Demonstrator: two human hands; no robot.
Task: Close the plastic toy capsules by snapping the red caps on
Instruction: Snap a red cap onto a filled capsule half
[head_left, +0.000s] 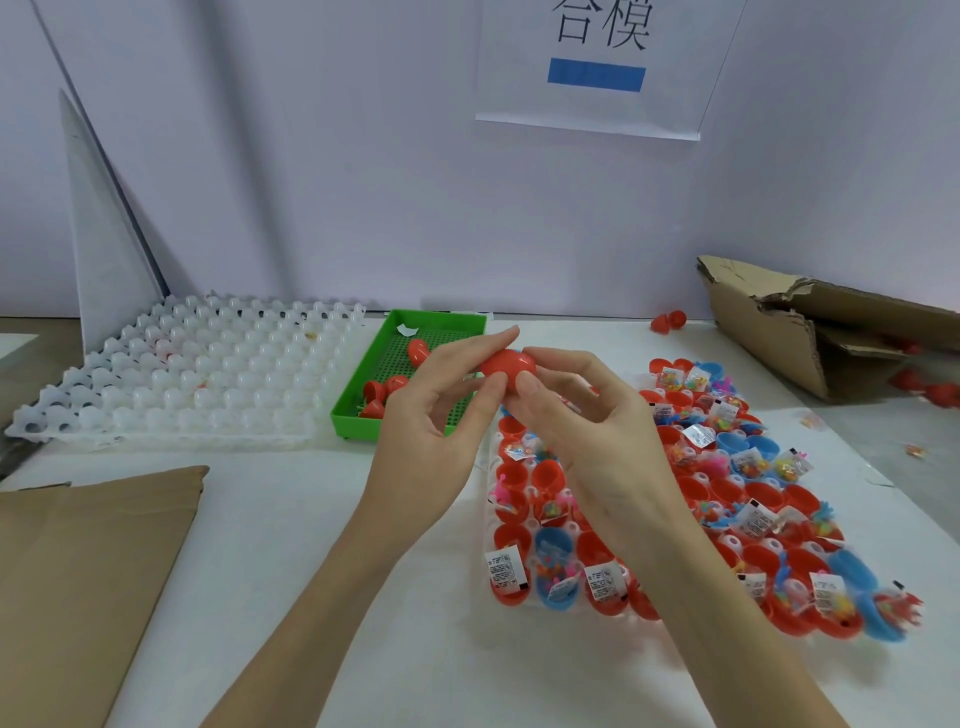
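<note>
A red capsule (506, 366) is held in mid-air above the table between both hands. My left hand (436, 415) pinches its left end with thumb and fingers. My right hand (582, 426) grips its right end. Whether the seam is fully shut cannot be told. Below my right hand lies a clear tray (485, 525) packed with several open red and blue capsule halves (769, 499) holding small toys and paper slips. A green tray (363, 400) behind my left hand holds a few red capsules (418, 349).
A white moulded tray (197, 374) with empty cells sits at the left. Brown cardboard (88, 571) lies at the front left, a torn cardboard box (821, 332) at the back right, with loose red caps (667, 320) near it. A white wall stands behind.
</note>
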